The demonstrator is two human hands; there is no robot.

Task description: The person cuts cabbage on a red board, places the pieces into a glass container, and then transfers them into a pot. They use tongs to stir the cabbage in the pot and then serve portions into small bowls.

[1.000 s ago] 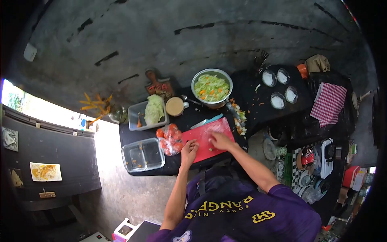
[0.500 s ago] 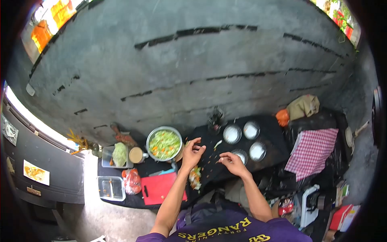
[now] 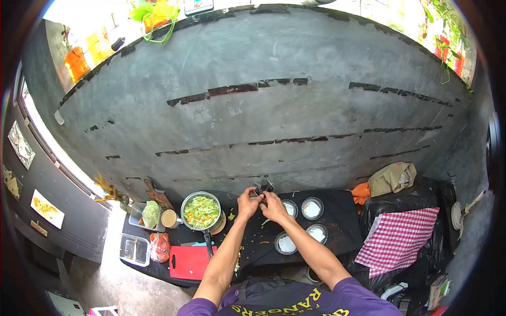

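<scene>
Both hands meet at the far edge of the black desk, close against the grey wall. The left hand and the right hand touch each other, fingers curled around a small dark bundle of utensils that stands there. The bundle is upright, its long axis running up the wall, its tips fanning out above the fingers. Whether either grip is clenched on a piece of it or only touching it, I cannot tell; it is too small and half hidden by the knuckles.

Just right of the grip sit four small round bowls with white contents, two nearer the wall and two nearer the person. Left of the grip stands one metal pot full of chopped green and orange vegetables, its handle pointing back toward the person. Further left is one tan cup, then a clear tub holding a cabbage. Below the pot, toward the person, lies one red cutting board, with a bag of tomatoes and a second clear tub beside it. Vegetable scraps are scattered on the desk under the forearms. Far right of the grip hangs one red checked cloth, with a tan bag above it.
</scene>
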